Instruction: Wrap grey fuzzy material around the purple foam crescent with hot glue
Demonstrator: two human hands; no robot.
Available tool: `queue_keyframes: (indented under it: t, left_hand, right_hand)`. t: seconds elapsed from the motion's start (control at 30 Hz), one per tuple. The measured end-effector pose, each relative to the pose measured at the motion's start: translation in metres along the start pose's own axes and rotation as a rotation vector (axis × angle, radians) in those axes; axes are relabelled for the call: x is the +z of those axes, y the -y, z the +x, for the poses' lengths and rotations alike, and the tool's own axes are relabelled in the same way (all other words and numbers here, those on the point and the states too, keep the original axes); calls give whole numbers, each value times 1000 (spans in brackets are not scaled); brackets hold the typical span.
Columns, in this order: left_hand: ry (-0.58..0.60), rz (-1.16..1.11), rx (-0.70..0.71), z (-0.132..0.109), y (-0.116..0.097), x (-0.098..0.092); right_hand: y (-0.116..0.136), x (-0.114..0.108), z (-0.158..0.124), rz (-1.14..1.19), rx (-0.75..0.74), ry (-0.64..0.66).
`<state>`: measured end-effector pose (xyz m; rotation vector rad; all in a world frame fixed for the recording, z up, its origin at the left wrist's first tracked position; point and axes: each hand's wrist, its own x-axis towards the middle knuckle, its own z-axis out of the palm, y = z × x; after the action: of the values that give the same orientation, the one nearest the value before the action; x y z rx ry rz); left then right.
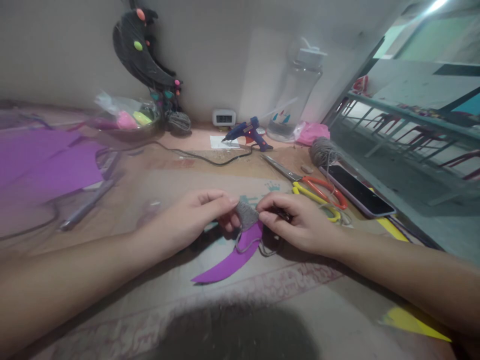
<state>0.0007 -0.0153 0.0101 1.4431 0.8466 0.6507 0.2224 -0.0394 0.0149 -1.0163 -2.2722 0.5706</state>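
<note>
A purple crescent cutout [228, 265] hangs between my hands over the table, its pointed end curving down to the left. Its upper part is wrapped in grey yarn [247, 215], and a loose strand loops across the purple below the wrapping. My left hand [210, 212] grips the wrapped part from the left, thumb on top. On the right, my right hand [292, 217] pinches at the edge of the wrapping, with fingertips pressed together; whether they hold the strand or the cutout's edge is hard to see.
Behind my right hand lie orange-and-yellow-handled scissors [288, 172], a grey yarn ball [323, 151] and a phone [358, 190]. A blue glue gun [247, 132] rests at the back, its cord running left. Purple sheets [48, 160] and a box cutter [88, 202] lie left.
</note>
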Motion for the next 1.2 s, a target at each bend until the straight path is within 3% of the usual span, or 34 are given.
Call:
queue_keyframes:
  t: [0.5, 0.7, 0.93, 1.2]
  left_hand:
    - [-53, -40, 35, 2, 2, 3]
    - [-8, 2, 3, 2, 1, 4]
    - [-43, 73, 28, 0, -2, 4]
    - [12, 147, 7, 0, 1, 0]
  right_hand:
    - [1, 1, -2, 20, -128, 29]
    - [1, 1, -3, 24, -179, 7]
    - [1, 1, -3, -25, -138, -5]
    - [1, 2, -2, -21, -91, 10]
